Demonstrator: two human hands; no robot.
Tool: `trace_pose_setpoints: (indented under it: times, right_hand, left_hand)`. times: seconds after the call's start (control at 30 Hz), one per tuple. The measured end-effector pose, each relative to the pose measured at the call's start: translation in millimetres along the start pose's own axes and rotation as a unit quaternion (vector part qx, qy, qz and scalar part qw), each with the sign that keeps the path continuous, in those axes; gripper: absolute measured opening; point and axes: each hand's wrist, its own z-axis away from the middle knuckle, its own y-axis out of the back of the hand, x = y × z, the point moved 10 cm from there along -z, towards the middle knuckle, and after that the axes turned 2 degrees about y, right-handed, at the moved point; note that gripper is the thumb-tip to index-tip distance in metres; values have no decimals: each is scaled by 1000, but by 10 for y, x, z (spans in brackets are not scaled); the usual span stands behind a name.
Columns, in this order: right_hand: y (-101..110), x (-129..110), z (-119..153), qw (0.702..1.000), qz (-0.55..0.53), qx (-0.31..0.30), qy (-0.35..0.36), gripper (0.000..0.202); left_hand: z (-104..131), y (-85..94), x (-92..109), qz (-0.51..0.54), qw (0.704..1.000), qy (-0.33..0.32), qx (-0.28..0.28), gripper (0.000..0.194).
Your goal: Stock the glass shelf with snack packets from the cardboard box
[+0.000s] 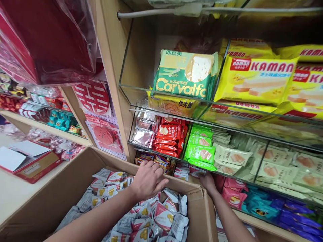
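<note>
The left hand [148,179] is hovering half-curled and holding nothing above the cardboard box [75,178], with the snack packets [151,215] lying just beneath its fingers. The right hand [208,181] is reaching past the box's far edge, pinching a small packet [197,172] at the shelf [161,155] just ahead.

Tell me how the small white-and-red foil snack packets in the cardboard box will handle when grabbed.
The small white-and-red foil snack packets look glossy, so probably slippery. They lie loosely heaped in the cardboard box, so neighbours will likely slide. They seem puffy and light, perhaps crushable. The left hand hovers over them.
</note>
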Motion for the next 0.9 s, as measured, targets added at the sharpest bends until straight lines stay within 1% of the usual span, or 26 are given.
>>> trace_pose_setpoints:
  times: [0.13, 0.3, 0.47, 0.6, 0.77, 0.83, 0.9]
  right_hand:
    - [-141, 12, 13, 1000, -11, -22, -12, 22]
    - [-220, -17, 9, 999, -11, -14, -38, 21]
    - [-252, -31, -1, 998, -31, -21, -44, 25]
    - [-199, -52, 3, 997, -54, -26, -44, 31]
    - [-77, -58, 29, 995, -80, -39, -53, 49]
    - [-4, -46, 66, 993, -96, -43, -59, 51]
    - [109, -39, 158, 990, -112, -43, -72, 48]
  left_hand:
    - [-11, -26, 1, 0, 1000, 7, -3, 34]
    - [-33, -39, 1, -2, 1000, 12, 0, 35]
    - [-43, -46, 3, -6, 1000, 13, -3, 35]
    - [-37, -61, -6, -10, 1000, 12, -7, 35]
    - [-35, -78, 8, -24, 1000, -5, -8, 39]
    - [-32, -82, 19, -29, 999, -13, -7, 40]
    - [-25, -79, 27, -29, 999, -18, -3, 41]
